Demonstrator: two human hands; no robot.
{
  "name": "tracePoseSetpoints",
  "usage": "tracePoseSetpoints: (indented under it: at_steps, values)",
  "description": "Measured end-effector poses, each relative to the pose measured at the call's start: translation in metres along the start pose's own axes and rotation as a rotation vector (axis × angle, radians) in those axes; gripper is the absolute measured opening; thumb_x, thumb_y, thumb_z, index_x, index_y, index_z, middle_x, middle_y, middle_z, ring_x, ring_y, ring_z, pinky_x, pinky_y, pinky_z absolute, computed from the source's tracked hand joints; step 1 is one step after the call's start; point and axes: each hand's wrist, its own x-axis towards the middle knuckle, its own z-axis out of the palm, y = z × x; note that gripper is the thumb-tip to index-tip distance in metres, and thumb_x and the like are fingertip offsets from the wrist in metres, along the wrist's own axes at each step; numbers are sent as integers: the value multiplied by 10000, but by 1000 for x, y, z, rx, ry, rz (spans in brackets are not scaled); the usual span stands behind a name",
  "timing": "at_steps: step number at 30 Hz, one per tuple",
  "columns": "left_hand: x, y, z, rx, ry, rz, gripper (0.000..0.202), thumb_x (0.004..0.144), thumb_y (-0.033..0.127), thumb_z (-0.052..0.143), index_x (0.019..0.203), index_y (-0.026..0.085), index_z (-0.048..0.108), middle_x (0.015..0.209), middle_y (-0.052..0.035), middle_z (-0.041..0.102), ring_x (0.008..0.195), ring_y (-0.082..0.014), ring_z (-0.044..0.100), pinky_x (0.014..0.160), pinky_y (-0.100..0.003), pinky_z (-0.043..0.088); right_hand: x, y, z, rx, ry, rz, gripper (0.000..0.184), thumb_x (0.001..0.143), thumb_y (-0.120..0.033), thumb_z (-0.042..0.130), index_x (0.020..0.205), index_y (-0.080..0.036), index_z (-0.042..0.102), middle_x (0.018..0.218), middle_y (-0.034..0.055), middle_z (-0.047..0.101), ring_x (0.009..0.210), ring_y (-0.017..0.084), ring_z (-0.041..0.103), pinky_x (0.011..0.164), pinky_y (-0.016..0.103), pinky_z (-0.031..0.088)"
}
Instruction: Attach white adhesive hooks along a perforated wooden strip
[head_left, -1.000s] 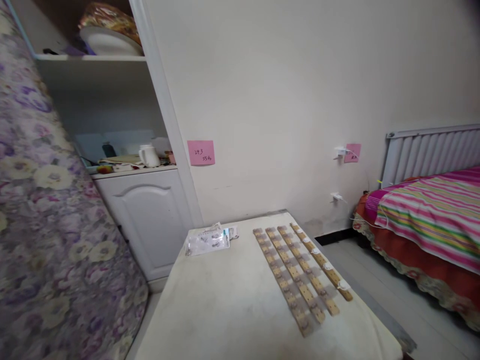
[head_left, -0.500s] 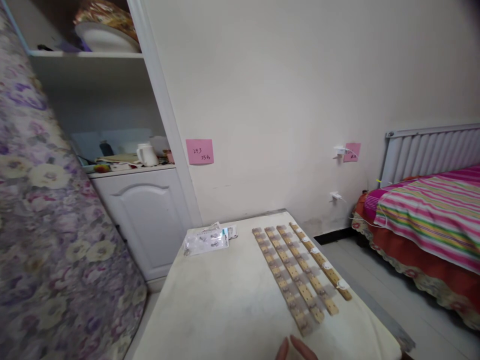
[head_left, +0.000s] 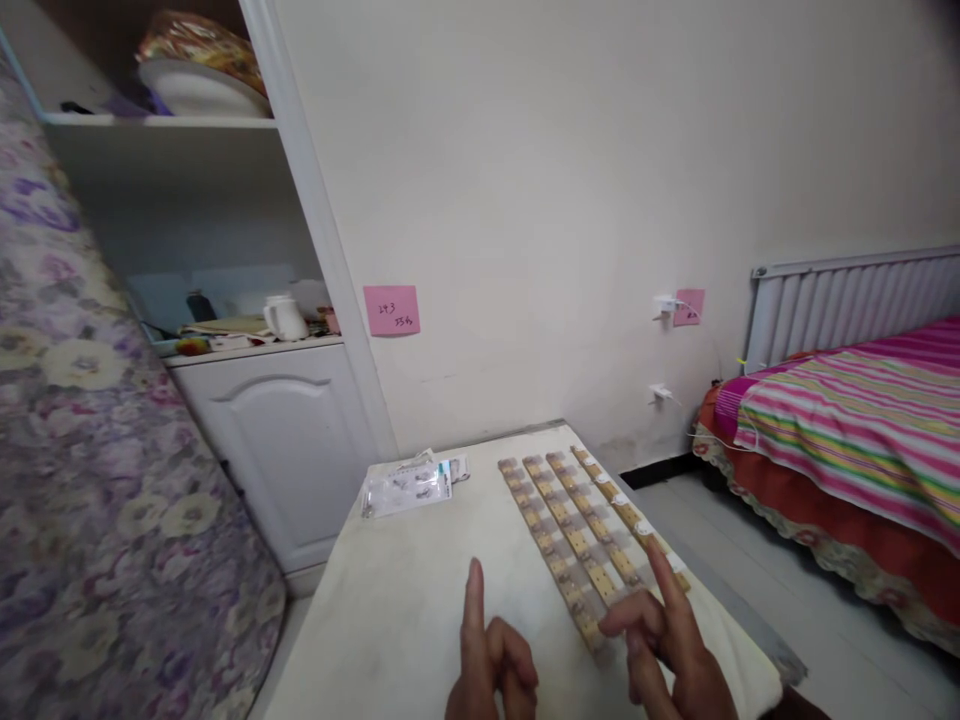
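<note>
So, four strips (head_left: 546, 545) are lying side by side on the right half of the table (head_left: 397, 590), running away from the viewer. They look like wood, so my guess is light and pretty stiff. Most carry greyish see-through tabs (head_left: 589, 551), while the far-right one has white discs (head_left: 642, 527). Those bits look like the fragile, maybe slippery part, so I'd pinch a strip by its bare wooden ends or long edges and keep pressure off the add-ons.

Neither hand seems to be gripping anything. Left hand (head_left: 489, 665) is left of the strips, index finger up, the others curled. Right hand (head_left: 671, 650) has its index up too and covers the near ends of some strips; can't tell if it's touching them. Packs (head_left: 409, 488) sit at the table's far left, well apart from both hands.
</note>
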Motion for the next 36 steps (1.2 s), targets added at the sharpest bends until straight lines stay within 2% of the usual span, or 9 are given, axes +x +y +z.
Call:
tracePoseSetpoints:
  at_steps: [3, 7, 10, 15, 19, 22, 25, 36]
  values:
    - [9, 19, -3, 8, -6, 13, 713, 876, 223, 331, 1434, 231, -113, 652, 47, 508, 533, -97, 465, 578, -245, 417, 11, -12, -9, -67, -19, -74, 600, 923, -303, 314, 1453, -212, 51, 735, -10, 618, 493, 109, 543, 494, 208, 451]
    - [14, 29, -9, 37, -5, -11, 760, 856, 192, 363, 1430, 240, -133, 659, 55, 499, 560, -105, 483, 601, -255, 422, 20, -8, -14, -132, -29, -173, 622, 906, -239, 304, 1457, -194, 19, 712, -17, 600, 623, 124, 597, 590, 213, 476]
    - [15, 29, -12, 59, 24, -24, 753, 857, 207, 372, 1435, 251, -109, 660, 59, 496, 558, -106, 480, 604, -255, 420, 23, -2, -17, -153, -39, -166, 636, 893, -216, 300, 1458, -188, 8, 716, -22, 586, 631, 121, 590, 620, 220, 480]
    - [17, 28, -14, 69, 48, -40, 755, 848, 193, 375, 1436, 262, -95, 649, 68, 489, 559, -106, 478, 610, -253, 421, 26, 1, -20, -154, -54, -123, 646, 890, -212, 293, 1457, -183, -15, 734, -20, 582, 573, 111, 562, 577, 218, 473]
    - [17, 29, -15, 67, 58, -52, 768, 841, 186, 388, 1436, 261, -92, 646, 70, 490, 561, -106, 479, 613, -249, 424, 28, 3, -21, -170, -52, -147, 662, 873, -192, 309, 1457, -182, -3, 710, -22, 580, 625, 119, 583, 607, 219, 483]
    - [17, 29, -15, 51, 66, -60, 773, 836, 192, 392, 1436, 258, -92, 650, 69, 489, 559, -106, 484, 608, -250, 429, 28, 3, -22, -182, -50, -130, 660, 869, -185, 309, 1456, -187, 6, 718, -22, 583, 578, 115, 566, 567, 218, 478]
    - [17, 29, -15, 42, 66, -66, 769, 839, 200, 386, 1436, 263, -95, 655, 69, 487, 557, -105, 486, 606, -254, 434, 28, 2, -23, -185, -59, -101, 650, 877, -189, 301, 1455, -194, 3, 722, -26, 571, 524, 107, 536, 532, 216, 470]
    - [17, 26, -15, 36, 61, -76, 770, 833, 175, 382, 1437, 262, -88, 651, 70, 491, 560, -105, 482, 603, -250, 435, 30, 3, -28, -188, -47, -65, 645, 887, -216, 309, 1456, -206, 5, 712, -38, 556, 539, 107, 529, 557, 223, 467]
